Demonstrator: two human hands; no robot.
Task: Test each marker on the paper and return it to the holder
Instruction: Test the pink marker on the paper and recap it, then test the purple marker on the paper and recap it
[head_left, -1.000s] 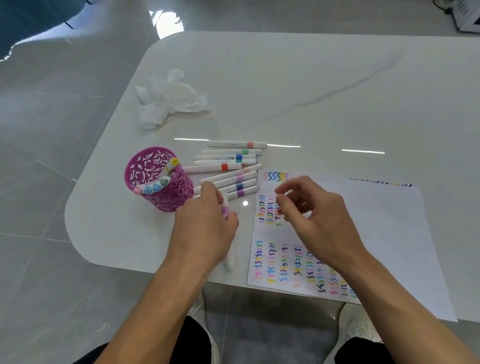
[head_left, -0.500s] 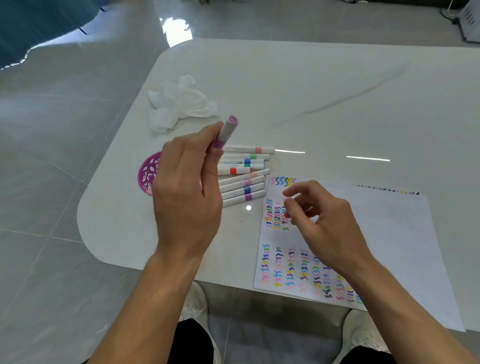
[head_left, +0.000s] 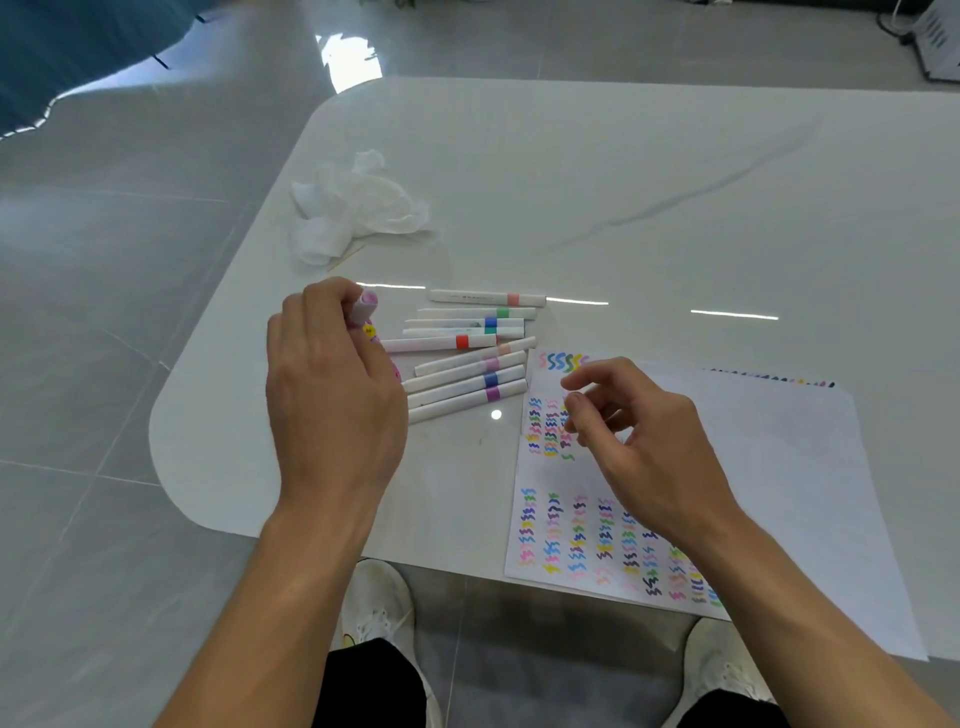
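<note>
Over the table's (head_left: 571, 182) left side, my left hand (head_left: 332, 389) grips a pink-capped marker (head_left: 365, 306); my right hand (head_left: 639, 441) hovers loosely curled, empty, above the paper (head_left: 779, 467).

The left hand (head_left: 332, 384) shows its back to the camera, and its fingers are curled round a marker (head_left: 366, 307). The right hand (head_left: 641, 447) hovers beside it with fingers loosely bent and holds nothing. Both forearms are bare.

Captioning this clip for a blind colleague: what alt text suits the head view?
The left hand holds a pink-capped marker; the right hand hovers empty over the scribble-covered paper. Nine capped markers lie on the white table, a crumpled tissue beyond.
</note>
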